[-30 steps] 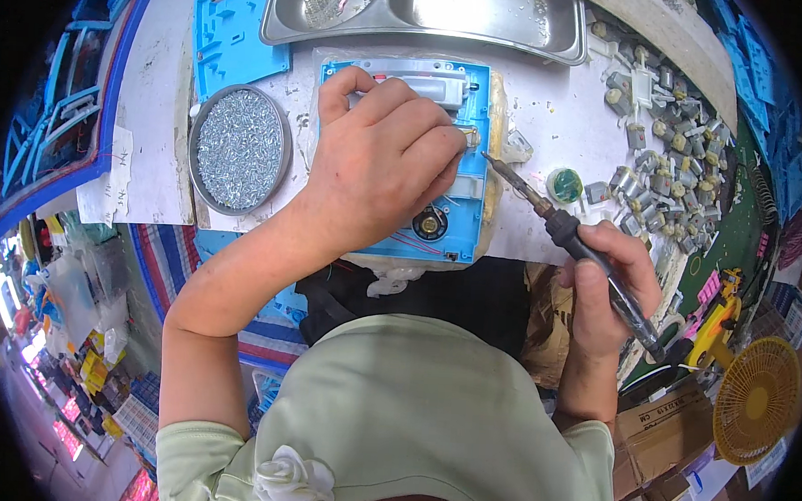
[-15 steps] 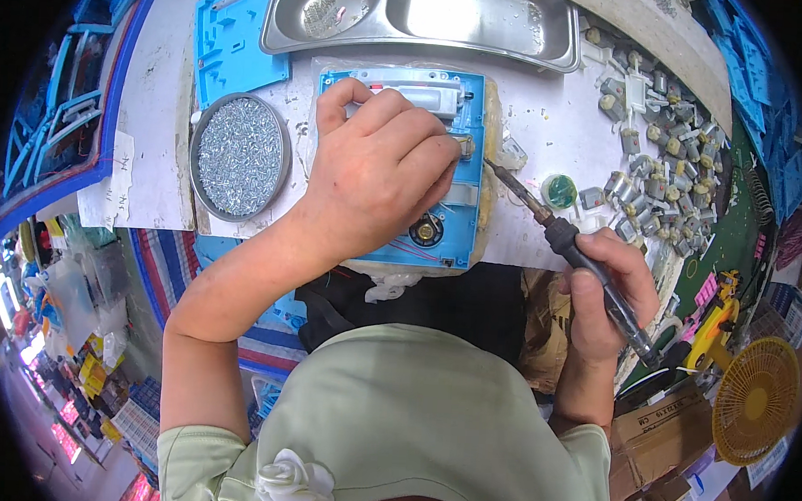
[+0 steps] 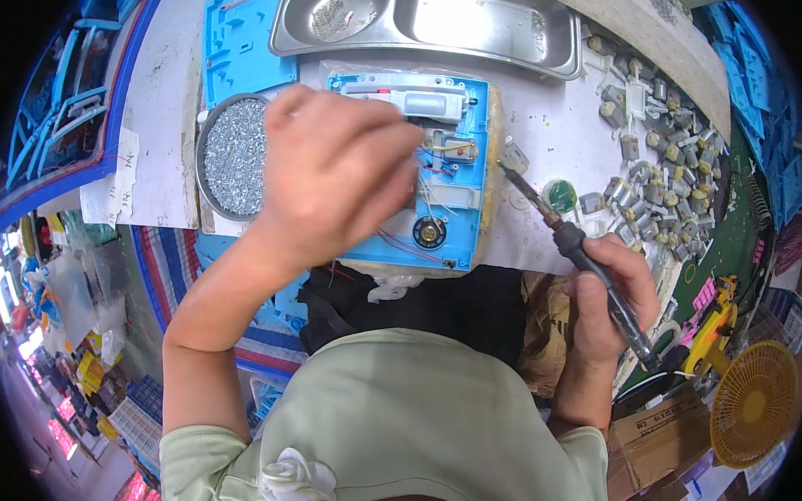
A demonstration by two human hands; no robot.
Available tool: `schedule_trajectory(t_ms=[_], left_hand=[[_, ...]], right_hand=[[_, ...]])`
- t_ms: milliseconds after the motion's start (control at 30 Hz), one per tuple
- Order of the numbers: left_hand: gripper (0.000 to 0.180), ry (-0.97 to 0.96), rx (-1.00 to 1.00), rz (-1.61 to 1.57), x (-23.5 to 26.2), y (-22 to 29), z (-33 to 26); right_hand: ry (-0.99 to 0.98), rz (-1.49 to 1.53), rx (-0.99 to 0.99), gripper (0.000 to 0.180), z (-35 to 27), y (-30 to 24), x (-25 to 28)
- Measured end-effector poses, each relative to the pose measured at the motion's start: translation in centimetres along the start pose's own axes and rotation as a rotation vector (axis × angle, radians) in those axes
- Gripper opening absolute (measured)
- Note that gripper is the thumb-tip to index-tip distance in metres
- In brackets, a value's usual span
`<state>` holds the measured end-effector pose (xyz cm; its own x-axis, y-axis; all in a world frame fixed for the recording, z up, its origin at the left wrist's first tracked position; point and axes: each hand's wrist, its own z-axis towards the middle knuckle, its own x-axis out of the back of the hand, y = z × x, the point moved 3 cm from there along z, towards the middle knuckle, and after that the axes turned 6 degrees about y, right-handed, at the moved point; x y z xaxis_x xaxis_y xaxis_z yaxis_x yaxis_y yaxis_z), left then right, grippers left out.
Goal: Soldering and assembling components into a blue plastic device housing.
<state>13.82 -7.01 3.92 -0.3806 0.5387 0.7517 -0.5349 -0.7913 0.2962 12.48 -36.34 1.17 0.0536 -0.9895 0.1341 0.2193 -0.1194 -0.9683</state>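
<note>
A blue plastic housing (image 3: 464, 244), open side up, lies on a padded block on the bench. It holds a small motor (image 3: 460, 150) with thin wires and a round black speaker (image 3: 429, 232). My left hand (image 3: 328, 171) hovers over the housing's left part and covers it. Its fingers are bent but smeared by motion, and whatever they may hold is not visible. In my right hand (image 3: 616, 282) is a soldering iron (image 3: 570, 239), gripped by its dark handle. Its tip points up and left, just right of the housing and apart from the motor.
Left of the housing stands a round dish (image 3: 200, 166) of small metal screws. Behind are a blue plastic panel (image 3: 240, 51) and a steel compartment tray (image 3: 428, 48). A small round container with green contents (image 3: 560, 196) and many loose motors (image 3: 664, 172) lie at right.
My left hand has moved left, away from the motor, which now shows with its wires. The soldering iron has shifted slightly right. The view has moved a little.
</note>
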Motion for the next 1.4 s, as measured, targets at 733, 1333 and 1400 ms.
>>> schedule_trajectory(t_ms=[733, 1333, 1400], left_hand=[[0.029, -0.382, -0.409, -0.177, -0.3, -3.0, 0.9], [0.006, -0.023, 0.717, -0.704, -1.3, -2.6, -1.5], [0.007, -0.009, 0.712, -0.724, -1.3, -2.7, -1.6]], right_hand=[[0.022, -0.013, -0.005, 0.031, 1.1, -2.0, -0.5], [-0.084, -0.034, 0.235, 0.052, 7.3, -1.8, -13.8], [-0.087, -0.070, 0.247, 0.050, 7.4, -1.6, -13.9]])
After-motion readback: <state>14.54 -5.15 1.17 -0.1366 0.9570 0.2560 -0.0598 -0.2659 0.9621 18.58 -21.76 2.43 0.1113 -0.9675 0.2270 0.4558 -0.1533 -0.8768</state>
